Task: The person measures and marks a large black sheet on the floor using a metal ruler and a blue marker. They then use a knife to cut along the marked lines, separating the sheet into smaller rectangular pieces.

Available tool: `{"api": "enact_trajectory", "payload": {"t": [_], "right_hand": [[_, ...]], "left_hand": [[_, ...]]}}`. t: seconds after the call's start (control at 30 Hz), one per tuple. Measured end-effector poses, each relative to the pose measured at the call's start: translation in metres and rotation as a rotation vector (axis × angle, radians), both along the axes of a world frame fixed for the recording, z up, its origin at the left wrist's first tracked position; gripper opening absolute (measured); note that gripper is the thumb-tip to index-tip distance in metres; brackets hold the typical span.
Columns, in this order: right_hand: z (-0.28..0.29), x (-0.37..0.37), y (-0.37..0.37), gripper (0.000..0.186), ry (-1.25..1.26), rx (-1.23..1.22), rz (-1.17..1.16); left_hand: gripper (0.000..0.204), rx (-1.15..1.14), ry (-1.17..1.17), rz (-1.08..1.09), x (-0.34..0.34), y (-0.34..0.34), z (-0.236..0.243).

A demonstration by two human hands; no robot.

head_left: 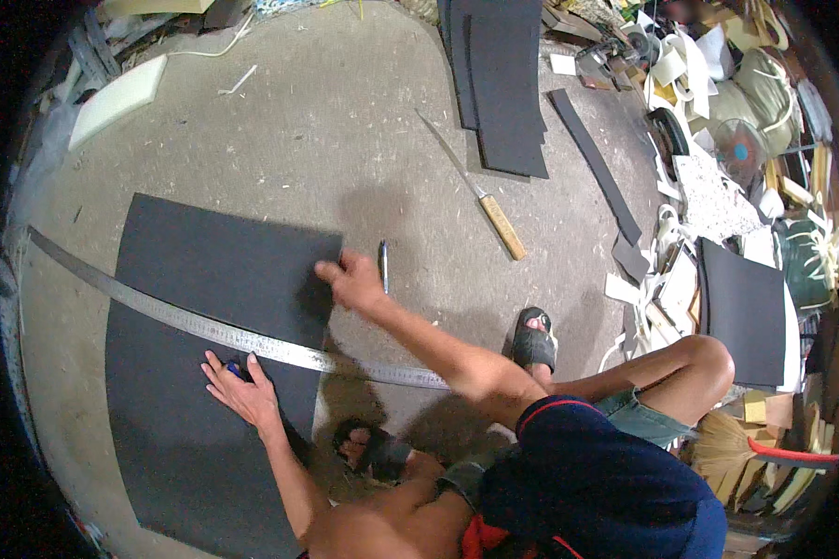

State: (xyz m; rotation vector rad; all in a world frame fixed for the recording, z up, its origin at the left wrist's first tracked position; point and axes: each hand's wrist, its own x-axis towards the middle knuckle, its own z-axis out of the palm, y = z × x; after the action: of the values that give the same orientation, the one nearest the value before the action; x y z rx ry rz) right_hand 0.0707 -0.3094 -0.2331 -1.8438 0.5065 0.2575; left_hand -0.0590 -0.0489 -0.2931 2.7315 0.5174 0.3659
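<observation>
A large black foam sheet [196, 447] lies on the floor at the left. Across it runs a long steel ruler [205, 326], which reaches past both sides of the sheet. My left hand [244, 391] rests on the sheet just below the ruler, fingers spread. A small dark blue thing [237, 371] shows between its thumb and forefinger; its kind is unclear. At the sheet's upper right edge is my right hand [354, 281], fingers curled closed. What they pinch, if anything, is hidden. A dark pen [384, 266] lies on the floor beside this hand.
A long knife [494, 216] with a wooden handle lies beyond my right arm. Stacked black sheets [508, 84] and a narrow black strip [595, 163] are farther off. Scraps, a black panel [741, 312] and a broom [722, 443] crowd the right side. My sandalled foot [534, 340] is nearby.
</observation>
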Motion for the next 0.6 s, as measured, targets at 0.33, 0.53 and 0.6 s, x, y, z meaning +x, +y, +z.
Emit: {"api": "enact_trajectory", "payload": {"t": [0.33, 0.53, 0.6], "right_hand": [[0.084, 0.093, -0.278, 0.020, -0.363, 0.246, -0.606], [0.072, 0.140, -0.387, 0.026, -0.334, 0.280, -0.974], [0.074, 0.145, -0.393, 0.033, -0.371, 0.342, -1.037]], "left_hand": [[0.072, 0.037, 0.015, 0.013, 0.002, 0.013, 0.011], [0.072, 0.014, 0.005, 0.003, -0.001, 0.005, 0.002], [0.073, 0.010, -0.009, -0.005, -0.002, 0.001, 0.002]]}}
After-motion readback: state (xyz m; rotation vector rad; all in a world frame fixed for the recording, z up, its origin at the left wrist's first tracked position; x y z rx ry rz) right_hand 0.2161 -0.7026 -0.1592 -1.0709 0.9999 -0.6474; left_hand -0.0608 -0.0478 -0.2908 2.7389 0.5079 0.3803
